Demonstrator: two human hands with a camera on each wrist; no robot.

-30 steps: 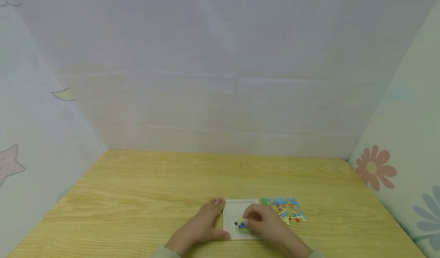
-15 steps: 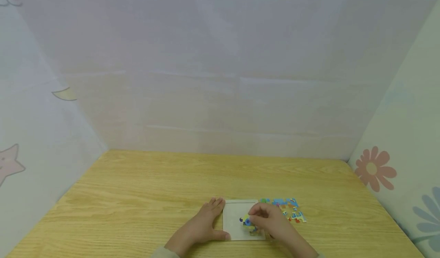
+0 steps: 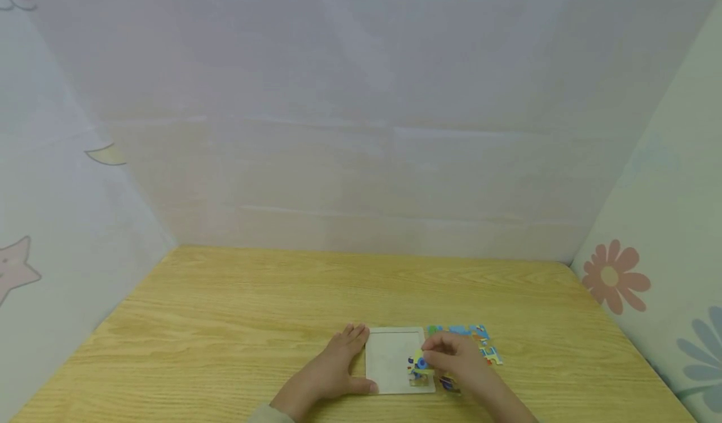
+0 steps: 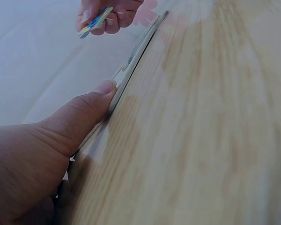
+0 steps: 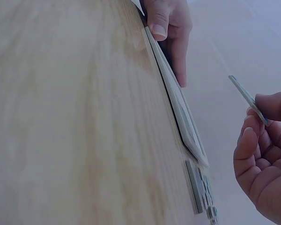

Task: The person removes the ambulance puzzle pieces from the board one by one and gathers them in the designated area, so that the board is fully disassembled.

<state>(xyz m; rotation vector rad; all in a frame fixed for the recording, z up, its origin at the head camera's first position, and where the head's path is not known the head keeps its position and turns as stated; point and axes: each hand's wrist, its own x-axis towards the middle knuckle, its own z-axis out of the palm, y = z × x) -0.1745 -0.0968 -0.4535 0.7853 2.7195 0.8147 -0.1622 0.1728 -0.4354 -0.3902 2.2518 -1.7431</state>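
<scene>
My right hand (image 3: 459,360) pinches a small jigsaw piece (image 3: 421,361), yellow with blue, between thumb and fingers. The held piece is raised above the right part of a pale, shallow puzzle tray (image 3: 386,357); in the right wrist view the piece (image 5: 243,96) is tilted and apart from the tray (image 5: 178,108). Another colourful piece (image 3: 418,379) appears below it, at the tray's lower right. My left hand (image 3: 338,360) lies spread along the tray's left side, fingers straight. Its thumb (image 4: 91,105) presses on the tray's near edge.
Several loose jigsaw pieces (image 3: 474,332) lie on the wooden table (image 3: 254,323) right of the tray, partly hidden by my right hand. A dark blue and yellow piece (image 3: 448,383) lies by the tray's lower right corner. Pale cloth walls (image 3: 361,160) surround the table.
My right hand has moved to the right with the pinched piece, from the tray's middle towards its right edge. More of the tray shows now. My left hand has stayed in place.
</scene>
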